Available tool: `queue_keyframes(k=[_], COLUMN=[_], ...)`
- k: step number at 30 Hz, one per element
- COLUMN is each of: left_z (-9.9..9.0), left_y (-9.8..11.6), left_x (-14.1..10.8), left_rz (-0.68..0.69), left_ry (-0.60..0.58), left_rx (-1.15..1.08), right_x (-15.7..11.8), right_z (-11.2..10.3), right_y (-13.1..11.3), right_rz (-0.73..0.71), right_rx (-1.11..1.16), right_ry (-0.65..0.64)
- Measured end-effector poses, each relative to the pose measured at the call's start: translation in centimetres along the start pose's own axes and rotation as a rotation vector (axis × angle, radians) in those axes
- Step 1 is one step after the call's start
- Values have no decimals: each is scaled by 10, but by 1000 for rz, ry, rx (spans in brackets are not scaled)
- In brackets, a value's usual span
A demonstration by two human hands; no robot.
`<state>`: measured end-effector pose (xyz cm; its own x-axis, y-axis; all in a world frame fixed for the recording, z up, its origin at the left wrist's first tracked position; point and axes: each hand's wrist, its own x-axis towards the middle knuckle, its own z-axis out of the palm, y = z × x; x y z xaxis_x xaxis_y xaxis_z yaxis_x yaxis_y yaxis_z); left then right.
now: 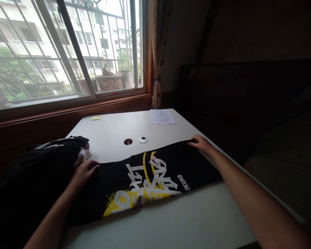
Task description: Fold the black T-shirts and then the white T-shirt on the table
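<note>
Both hands grip the black T-shirt [145, 178], stretched lengthwise across mid-frame. Left hand [83, 172] pinches its lower-left end; right hand [202, 144] pinches its upper-right corner.

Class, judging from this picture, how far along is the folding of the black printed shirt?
Done: the black shirt lies flat on the white table. In hand: left hand and right hand grip its far corners. Left: no fold shows; a clothes pile waits alongside.

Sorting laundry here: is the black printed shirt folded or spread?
Spread flat: the shirt lies across the table, left hand and right hand at opposite edges.
</note>
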<state>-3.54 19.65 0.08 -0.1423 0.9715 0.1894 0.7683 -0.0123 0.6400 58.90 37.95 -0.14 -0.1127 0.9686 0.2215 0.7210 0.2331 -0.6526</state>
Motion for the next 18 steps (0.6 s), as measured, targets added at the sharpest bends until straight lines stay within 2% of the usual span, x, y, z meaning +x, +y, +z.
queue_keyframes(k=[4, 8, 10, 13, 15, 18], left_z=[1, 1, 0, -2, -2, -2], left_y=[-1, -3, -4, -6, -6, -6], left_x=[0, 1, 1, 1, 1, 2], left_rz=[-5, -20, -23, -46, -75, -90], left_ry=[11, 8, -1, -27, -34, -28], left_rx=[16, 19, 14, 7, 8, 9], right_x=[-5, -8, -9, -10, -11, -9], right_z=[-2, 5, 8, 10, 11, 13], right_y=[-11, -7, -1, 7, 9, 9], right_rz=[157, 302, 344, 361, 378, 404], right_rx=[258, 347, 344, 314, 242, 88], right_ry=[-16, -84, -88, 4, 55, 61])
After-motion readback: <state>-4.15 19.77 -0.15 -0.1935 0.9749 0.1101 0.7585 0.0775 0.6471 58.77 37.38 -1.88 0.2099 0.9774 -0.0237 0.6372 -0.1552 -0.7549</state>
